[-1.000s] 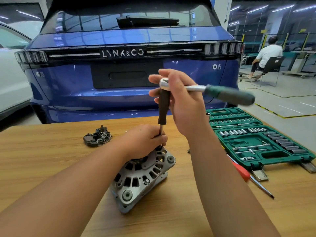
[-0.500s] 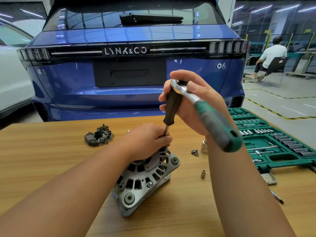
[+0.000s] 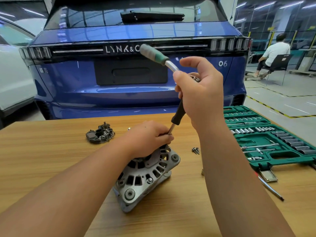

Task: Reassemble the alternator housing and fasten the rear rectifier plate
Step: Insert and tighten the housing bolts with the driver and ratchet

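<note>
Workshop floor, blue car (image 3: 136, 86) parked right behind a wooden table (image 3: 42, 151). Left hand (image 3: 148, 137) sits on top of the alternator housing (image 3: 147, 175), fingers (image 3: 166, 136) curled and pinching the metal shank of the extension driver (image 3: 177, 115) where it meets the housing. Housing rests tilted on the table directly under those fingers. Right hand (image 3: 200, 93) is up above the left, wrapped around the top of the driver's black grip and the ratchet (image 3: 159, 57) head; green ratchet handle sticks up and away toward the car, blurred. Rectifier plate (image 3: 100, 135) lies on the table, well left of the left fingers, apart from the housing. Two loose screws (image 3: 195, 150) just right of the left fingers. Green socket set (image 3: 266, 141) open further right, a screwdriver (image 3: 270, 188) lying at its near edge. Seated person (image 3: 271, 55) far back right.
</note>
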Available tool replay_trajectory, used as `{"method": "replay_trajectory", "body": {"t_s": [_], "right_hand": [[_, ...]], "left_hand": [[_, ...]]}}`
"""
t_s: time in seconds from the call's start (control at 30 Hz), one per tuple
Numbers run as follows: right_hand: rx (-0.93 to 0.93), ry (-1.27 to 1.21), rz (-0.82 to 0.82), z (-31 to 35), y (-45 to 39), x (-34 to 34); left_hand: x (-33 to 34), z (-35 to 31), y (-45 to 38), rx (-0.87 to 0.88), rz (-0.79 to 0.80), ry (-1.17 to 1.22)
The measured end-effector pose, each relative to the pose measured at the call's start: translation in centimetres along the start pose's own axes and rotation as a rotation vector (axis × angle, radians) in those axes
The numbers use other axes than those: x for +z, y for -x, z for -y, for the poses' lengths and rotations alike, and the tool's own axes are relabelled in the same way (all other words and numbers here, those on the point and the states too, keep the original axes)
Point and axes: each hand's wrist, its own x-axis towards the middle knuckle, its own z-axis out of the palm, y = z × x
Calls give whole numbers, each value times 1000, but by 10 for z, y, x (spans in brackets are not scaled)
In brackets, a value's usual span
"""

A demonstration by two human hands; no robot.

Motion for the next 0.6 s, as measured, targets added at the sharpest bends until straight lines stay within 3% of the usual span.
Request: {"method": "replay_trajectory", "body": {"t_s": [0.13,0.23,0.37,0.47,0.6], "right_hand": [[524,-604,100,10,-6,-9],[632,-768,292,9,-9,-15],[569,-879,380,0,-6,-10],[382,-891,374,-11,-3,-4],[-94,-273,300,-21,1,1]], "left_hand": [[0,0,0,-5,-17,5],[-1,0,0,-13,-21,6],[-1,0,0,-20,-23,17],[-1,1,0,-23,-35,35],[0,0,-1,-22,-44,69]]}}
